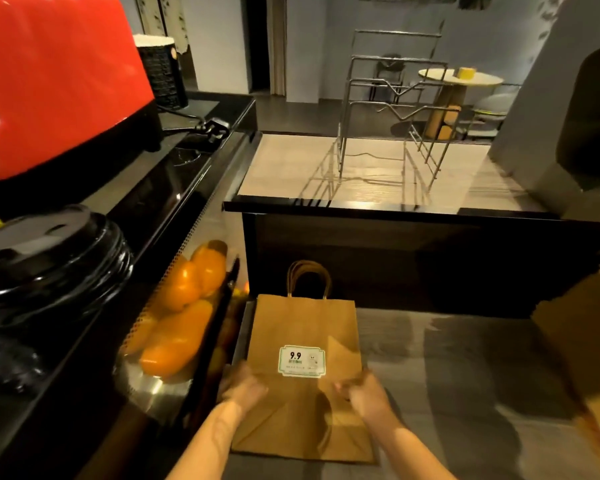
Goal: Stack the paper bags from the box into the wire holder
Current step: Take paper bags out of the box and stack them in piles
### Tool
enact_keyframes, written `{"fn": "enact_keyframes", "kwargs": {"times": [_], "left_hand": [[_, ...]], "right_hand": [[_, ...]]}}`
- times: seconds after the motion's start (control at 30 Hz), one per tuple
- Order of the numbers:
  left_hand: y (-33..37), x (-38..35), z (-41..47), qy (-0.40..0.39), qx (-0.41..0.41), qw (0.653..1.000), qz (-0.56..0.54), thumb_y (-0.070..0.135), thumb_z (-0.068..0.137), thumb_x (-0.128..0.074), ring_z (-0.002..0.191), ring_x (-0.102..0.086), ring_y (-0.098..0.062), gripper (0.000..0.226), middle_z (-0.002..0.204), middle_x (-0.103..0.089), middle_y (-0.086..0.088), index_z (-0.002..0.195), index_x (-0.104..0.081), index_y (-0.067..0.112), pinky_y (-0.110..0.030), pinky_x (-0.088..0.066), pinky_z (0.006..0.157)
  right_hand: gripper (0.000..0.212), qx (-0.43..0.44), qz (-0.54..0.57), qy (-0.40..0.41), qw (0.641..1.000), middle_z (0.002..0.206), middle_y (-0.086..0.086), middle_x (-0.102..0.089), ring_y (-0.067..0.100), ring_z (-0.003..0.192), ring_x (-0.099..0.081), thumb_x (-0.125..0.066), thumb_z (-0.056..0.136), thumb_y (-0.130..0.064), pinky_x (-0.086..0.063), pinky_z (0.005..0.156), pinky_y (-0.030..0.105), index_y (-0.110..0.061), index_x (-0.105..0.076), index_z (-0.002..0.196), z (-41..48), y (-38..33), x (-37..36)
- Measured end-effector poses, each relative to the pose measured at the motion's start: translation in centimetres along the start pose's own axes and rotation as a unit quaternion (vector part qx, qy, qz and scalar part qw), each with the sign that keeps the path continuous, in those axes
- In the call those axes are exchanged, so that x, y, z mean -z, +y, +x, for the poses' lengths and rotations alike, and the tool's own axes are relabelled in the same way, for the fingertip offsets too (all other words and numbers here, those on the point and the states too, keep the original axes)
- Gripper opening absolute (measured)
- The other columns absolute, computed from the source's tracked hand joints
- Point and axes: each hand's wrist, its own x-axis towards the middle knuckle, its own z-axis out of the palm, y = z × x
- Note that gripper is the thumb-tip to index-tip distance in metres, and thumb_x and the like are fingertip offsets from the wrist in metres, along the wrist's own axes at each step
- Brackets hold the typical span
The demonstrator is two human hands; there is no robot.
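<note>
Left hand, right hand both curled on near end of flat paper bag; long axis runs straight ahead of fingers, handles leading; wire holder well beyond, higher

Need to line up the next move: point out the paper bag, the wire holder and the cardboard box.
paper bag (pixel 302 327): head view, upper middle of its brown front.
wire holder (pixel 371 58): head view, on its top front rail.
cardboard box (pixel 586 341): head view, its side wall at the right edge.

Left hand, right hand grip the bag; forearms outstretched.
</note>
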Motion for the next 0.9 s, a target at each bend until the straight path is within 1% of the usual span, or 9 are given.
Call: {"fn": "enact_keyframes", "kwargs": {"times": [0.07,0.13,0.2,0.27,0.43,0.57,0.7,0.8,0.9], "left_hand": [[0.2,0.0,-0.3,0.023,0.002,0.995,0.093,0.021,0.088,-0.059,0.118,-0.053,-0.021,0.033,0.126,-0.059,-0.004,0.12,-0.059,0.016,-0.026,-0.043,0.094],[0.5,-0.3,-0.6,0.038,-0.003,0.99,0.136,0.022,0.088,-0.059,0.116,-0.055,-0.021,0.03,0.122,-0.06,-0.004,0.117,-0.061,0.015,-0.026,-0.046,0.089],[0.8,-0.6,-0.6,0.058,-0.003,0.984,0.171,0.02,0.087,-0.061,0.121,-0.051,-0.024,0.036,0.129,-0.055,-0.007,0.122,-0.057,0.012,-0.03,-0.046,0.093],[1.5,-0.6,-0.3,0.093,0.001,0.981,0.173,0.014,0.088,-0.059,0.127,-0.043,-0.028,0.047,0.138,-0.039,-0.012,0.133,-0.044,0.008,-0.034,-0.043,0.099],[7.0,-0.4,-1.8,0.134,-0.073,0.984,0.093,0.017,0.088,-0.059,0.136,-0.027,-0.03,0.074,0.148,-0.021,-0.013,0.148,-0.017,0.011,-0.037,-0.03,0.11],[12.9,-0.5,-3.4,0.14,-0.131,0.981,-0.031,0.018,0.088,-0.062,0.134,-0.037,-0.024,0.067,0.15,-0.029,-0.005,0.146,-0.029,0.021,-0.035,-0.035,0.109],[17.9,-2.4,-5.4,0.141,-0.264,0.949,-0.098,0.019,0.087,-0.062,0.118,-0.051,-0.019,0.053,0.131,-0.05,0.0,0.137,-0.044,0.022,-0.035,-0.045,0.099],[21.6,-3.8,-7.6,0.119,-0.338,0.926,-0.119,0.02,0.088,-0.061,0.108,-0.054,-0.013,0.05,0.122,-0.051,0.004,0.136,-0.045,0.021,-0.023,-0.044,0.085],[25.3,-5.9,-9.9,0.09,-0.385,0.909,-0.131,0.022,0.089,-0.06,0.105,-0.053,-0.009,0.05,0.121,-0.052,0.005,0.136,-0.044,0.022,-0.022,-0.044,0.085]], "right_hand": [[0.011,0.015,-0.089,0.016,0.996,0.101,-0.003,-0.067,0.017,0.091,-0.061,-0.065,0.084,-0.03,-0.045,0.077,0.025,-0.022,-0.065,0.092,-0.4,-0.4,-0.1],[0.04,0.027,-0.179,0.058,0.982,0.119,0.002,-0.061,0.021,0.111,-0.056,-0.067,0.08,-0.041,-0.046,0.091,0.029,-0.018,-0.062,0.112,-0.6,-0.3,-0.1],[0.077,0.035,-0.231,0.11,0.966,0.139,0.006,-0.042,0.025,0.13,-0.038,-0.069,0.076,-0.05,-0.037,0.103,0.036,-0.016,-0.037,0.138,-1.3,-0.4,0.2],[0.096,0.06,-0.246,0.128,0.959,0.146,0.007,-0.028,0.027,0.136,-0.027,-0.069,0.075,-0.052,-0.032,0.107,0.041,-0.017,-0.015,0.147,-2.1,-0.8,0.7],[0.088,0.084,-0.128,0.128,0.98,0.148,0.008,-0.021,0.029,0.136,-0.023,-0.066,0.081,-0.044,-0.034,0.108,0.043,-0.02,-0.014,0.148,-2.3,-2.2,3.2],[0.076,0.107,-0.054,0.168,0.978,0.149,0.005,-0.019,0.027,0.138,-0.023,-0.063,0.086,-0.034,-0.031,0.106,0.045,-0.026,-0.018,0.147,-3.0,-4.4,7.4],[0.069,0.142,-0.019,0.244,0.959,0.145,0.007,-0.023,0.025,0.134,-0.028,-0.063,0.087,-0.026,-0.036,0.099,0.033,-0.022,-0.024,0.144,-4.2,-5.2,12.7],[0.067,0.166,0.035,0.265,0.949,0.143,0.006,-0.025,0.022,0.131,-0.034,-0.064,0.087,-0.024,-0.037,0.1,0.029,-0.021,-0.027,0.143,-5.2,-4.6,16.6],[0.064,0.188,0.082,0.287,0.936,0.14,0.002,-0.028,0.017,0.127,-0.04,-0.065,0.087,-0.023,-0.036,0.095,0.02,-0.023,-0.03,0.14,-6.7,-3.7,21.0]]}}
